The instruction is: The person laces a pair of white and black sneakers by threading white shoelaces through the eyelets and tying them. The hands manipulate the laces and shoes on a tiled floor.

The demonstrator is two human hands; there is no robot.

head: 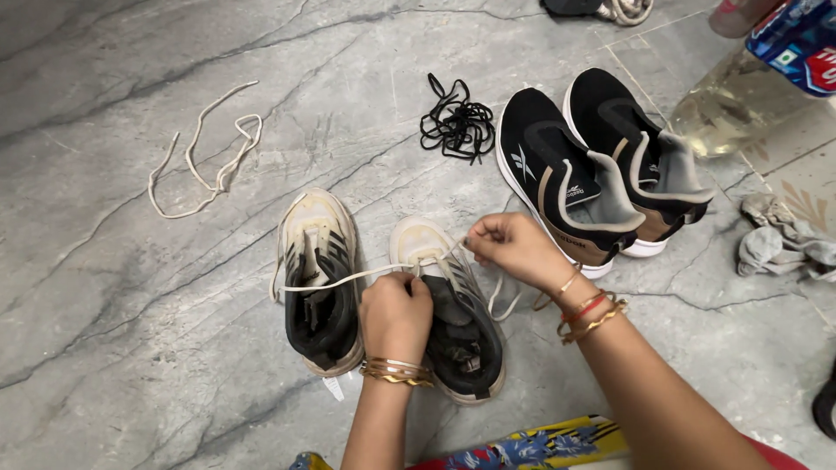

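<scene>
Hands | left (pixel 396 313) clenched on sneaker (pixel 448 313) | right (pixel 514 248) pinching white lace (pixel 348 278)

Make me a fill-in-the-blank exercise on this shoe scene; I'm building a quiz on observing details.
1. Both hands, left hand and right hand, work a cream lace on the ____ of the two worn cream shoes.
2. The loose black lace lies just left of the pair of ____ shoes.
3. The loose cream lace lies on the grey ____.
4. Both wrists wear ____.

Missing words: right; black; floor; bangles
</scene>
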